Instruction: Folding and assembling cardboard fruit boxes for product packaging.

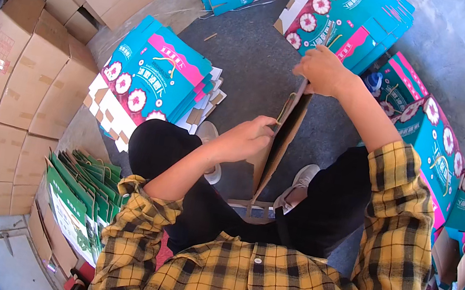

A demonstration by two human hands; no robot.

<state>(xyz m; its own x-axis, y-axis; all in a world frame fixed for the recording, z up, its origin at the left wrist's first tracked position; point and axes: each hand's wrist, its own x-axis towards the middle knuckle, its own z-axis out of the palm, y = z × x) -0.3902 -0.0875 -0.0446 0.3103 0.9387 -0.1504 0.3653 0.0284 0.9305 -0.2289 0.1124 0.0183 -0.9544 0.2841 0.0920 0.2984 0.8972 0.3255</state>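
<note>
The flat carton [279,143] stands on edge between the person's knees, its long axis running away from the body. The left hand [245,140] clamps its near edge, the right hand [322,71] grips the far top. Below is grey floor [258,63]; teal carton stacks [155,77] lie around.

Stacked brown cartons [22,79] at left, green paper bags [80,193] beside them, flat teal box blanks [155,74] on the grey floor [258,63].

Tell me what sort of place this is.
Probably a packing workshop or warehouse: stacks of flat teal-and-pink printed cartons lie on a grey concrete floor, plain brown corrugated boxes are piled at the left, and assembled teal boxes stand at the right.
</note>
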